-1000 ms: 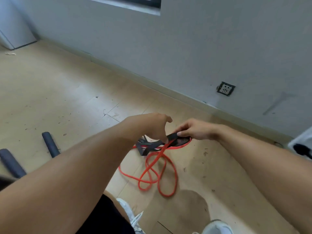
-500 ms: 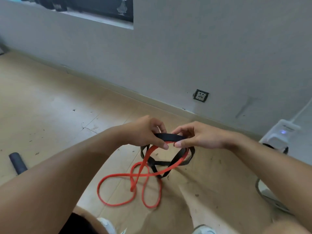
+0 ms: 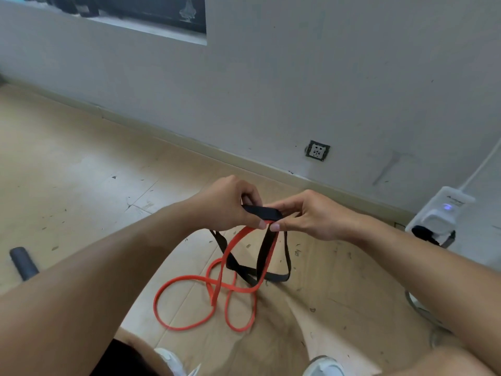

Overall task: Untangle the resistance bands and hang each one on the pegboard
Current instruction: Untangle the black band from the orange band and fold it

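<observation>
The left hand is curled knuckles-up, its thumb and fingertips pinching the top of the black band together with the red band where the two cross. Facing it, thumb tip almost against thumb tip, the right hand pinches the same stretch of black band from the other side, fingers bent and wrist bent slightly inward. Both forearms reach in from the lower corners and meet in the middle, held above the floor.

Below the hands the black band hangs in a wide flat loop (folded over on itself at the bottom), and the red band runs down through it from the grip. Lower and toward the left forearm, the red band lies in several crossing loops on the floor, just ahead of two white shoes.

Beyond the right hand a wall socket sits low on the grey wall. Out past the right wrist stands a white device with a small lit light. Far off the left elbow lies a dark foam roller.
</observation>
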{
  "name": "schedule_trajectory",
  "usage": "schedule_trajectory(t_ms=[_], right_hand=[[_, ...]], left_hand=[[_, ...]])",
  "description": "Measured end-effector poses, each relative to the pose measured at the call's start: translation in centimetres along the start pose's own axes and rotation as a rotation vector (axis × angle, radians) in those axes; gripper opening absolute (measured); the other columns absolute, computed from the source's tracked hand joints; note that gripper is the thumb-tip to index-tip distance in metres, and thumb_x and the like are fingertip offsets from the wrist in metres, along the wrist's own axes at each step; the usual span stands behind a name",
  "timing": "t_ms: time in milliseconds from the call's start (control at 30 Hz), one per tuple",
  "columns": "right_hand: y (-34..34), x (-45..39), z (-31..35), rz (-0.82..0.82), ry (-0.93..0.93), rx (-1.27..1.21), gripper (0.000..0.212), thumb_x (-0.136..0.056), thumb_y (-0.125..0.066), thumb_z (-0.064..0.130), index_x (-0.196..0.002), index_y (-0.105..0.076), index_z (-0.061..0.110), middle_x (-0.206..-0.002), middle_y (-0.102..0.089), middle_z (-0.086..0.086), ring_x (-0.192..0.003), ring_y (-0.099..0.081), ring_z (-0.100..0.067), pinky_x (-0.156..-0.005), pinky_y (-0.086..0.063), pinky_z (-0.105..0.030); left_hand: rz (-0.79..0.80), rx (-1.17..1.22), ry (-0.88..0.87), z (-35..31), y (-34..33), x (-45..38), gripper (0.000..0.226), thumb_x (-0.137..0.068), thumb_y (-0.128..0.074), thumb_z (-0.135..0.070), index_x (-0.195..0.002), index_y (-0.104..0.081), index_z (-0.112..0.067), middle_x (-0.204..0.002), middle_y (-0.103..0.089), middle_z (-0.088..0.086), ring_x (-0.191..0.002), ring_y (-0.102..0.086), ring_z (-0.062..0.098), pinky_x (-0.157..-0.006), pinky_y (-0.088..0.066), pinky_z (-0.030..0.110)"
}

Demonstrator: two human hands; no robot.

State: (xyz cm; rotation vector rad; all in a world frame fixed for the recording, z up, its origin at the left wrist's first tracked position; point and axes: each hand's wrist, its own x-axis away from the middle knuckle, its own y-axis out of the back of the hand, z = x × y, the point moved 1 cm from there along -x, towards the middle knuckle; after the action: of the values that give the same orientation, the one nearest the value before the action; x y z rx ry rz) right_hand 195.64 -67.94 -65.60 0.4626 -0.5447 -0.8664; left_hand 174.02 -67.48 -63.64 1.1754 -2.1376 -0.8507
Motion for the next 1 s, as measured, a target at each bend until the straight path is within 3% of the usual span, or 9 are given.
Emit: schedule_trajectory(t_ms=[133,267,367,433,533,667,833,1000], right_hand=[[0.2,0.3,0.9,-0.058,0.011,0.015,0.042,-0.089,-0.079,0.027,-0.129,-0.071,0.038,-0.105,-0.079,0.017,-0.104,-0.074,-0.003,-0.105,-0.054,-0.043],[0.3,0.6,2.0,-0.06,0.034,0.158,0.03,-0.083,-0.084,0.036,-0.109,-0.076,0.05,-0.097,-0.076,0.028,-0.092,-0.071,0.001,-0.086,-0.057,-0.029],[0.3,0.7,2.5,-0.063,0.059,0.251,0.023,-0.084,-0.082,0.041,-0.105,-0.077,0.051,-0.093,-0.076,0.028,-0.09,-0.069,-0.004,-0.079,-0.057,-0.033],[0.4,0.7,2.6,-0.087,0.08,0.31,0.025,-0.087,-0.079,0.042,-0.111,-0.077,0.046,-0.092,-0.073,0.03,-0.09,-0.066,0.003,-0.072,-0.049,-0.025],[0.4,0.6,2.6,-0.148,0.102,0.298,0.024,-0.088,-0.078,0.042,-0.112,-0.078,0.041,-0.095,-0.072,0.027,-0.094,-0.064,0.006,-0.072,-0.045,-0.019],[0.3,0.5,2.5,-0.195,0.114,0.252,0.02,-0.088,-0.076,0.044,-0.107,-0.075,0.038,-0.099,-0.073,0.016,-0.096,-0.065,-0.002,-0.083,-0.056,-0.031],[0.5,0.2,2.7,-0.207,0.117,0.111,0.033,-0.085,-0.082,0.04,-0.116,-0.073,0.039,-0.101,-0.072,0.012,-0.092,-0.068,-0.005,-0.084,-0.059,-0.029],[-0.3,-0.3,2.1,-0.226,0.119,0.054,0.019,-0.088,-0.081,0.033,-0.107,-0.077,0.03,-0.102,-0.072,0.013,-0.095,-0.07,-0.004,-0.09,-0.058,-0.033]], left_hand=[[-0.021,-0.01,0.021,-0.5,0.0,0.0,0.032,-0.071,-0.091,-0.029,-0.089,-0.066,-0.023,-0.078,-0.07,-0.009,-0.067,-0.065,0.007,-0.056,-0.045,0.015],[0.06,-0.057,0.024,-0.5,0.1,0.5,0.04,-0.065,-0.094,-0.032,-0.082,-0.059,-0.026,-0.067,-0.063,-0.012,-0.048,-0.053,-0.004,-0.043,-0.034,0.007],[0.094,-0.094,0.015,-0.4,0.3,1.0,0.044,-0.062,-0.095,-0.038,-0.082,-0.057,-0.028,-0.071,-0.061,-0.012,-0.055,-0.051,0.0,-0.045,-0.034,0.008],[0.09,-0.082,0.016,-0.3,0.7,1.1,0.041,-0.063,-0.094,-0.04,-0.083,-0.06,-0.029,-0.073,-0.06,-0.015,-0.06,-0.05,0.002,-0.05,-0.033,0.011],[0.06,0.007,0.033,0.1,1.2,1.3,0.036,-0.066,-0.093,-0.039,-0.086,-0.066,-0.025,-0.072,-0.06,-0.015,-0.063,-0.052,0.005,-0.059,-0.037,0.02],[-0.006,0.13,0.003,0.1,1.4,1.3,0.026,-0.071,-0.091,-0.028,-0.083,-0.068,-0.024,-0.071,-0.067,-0.008,-0.063,-0.056,0.008,-0.063,-0.042,0.025],[-0.176,0.211,-0.102,-0.1,2.0,1.3,0.018,-0.074,-0.088,-0.024,-0.085,-0.074,-0.023,-0.064,-0.064,-0.016,-0.059,-0.052,-0.001,-0.056,-0.038,0.011],[-0.244,0.211,-0.208,-0.1,2.4,1.4,0.018,-0.075,-0.088,-0.023,-0.088,-0.076,-0.021,-0.073,-0.071,-0.015,-0.065,-0.061,0.001,-0.062,-0.044,0.011]])
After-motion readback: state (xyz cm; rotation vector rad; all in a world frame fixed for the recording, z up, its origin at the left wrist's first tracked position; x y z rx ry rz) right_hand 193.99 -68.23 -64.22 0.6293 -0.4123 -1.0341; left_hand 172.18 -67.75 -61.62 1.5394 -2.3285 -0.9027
